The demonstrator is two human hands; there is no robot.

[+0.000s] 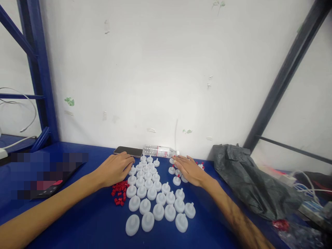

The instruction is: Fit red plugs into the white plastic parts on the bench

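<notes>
Several white plastic caps [153, 199], each with a small stem on top, stand in rows on the blue table [98, 221]. My left hand [114, 169] rests palm down at the left edge of the rows, fingers curled loosely beside the far caps. A heap of small red plugs [119, 192] lies just below that hand. My right hand [190, 170] lies flat with fingers stretched out over a few loose caps [176, 180] at the far right of the group. Neither hand visibly holds anything.
A phone [128, 151] and a clear water bottle [159, 151] lie on their sides against the white wall. A crumpled black plastic bag [243, 176] sits at the right, with cables and clutter beyond it. Blue shelf posts stand at the left.
</notes>
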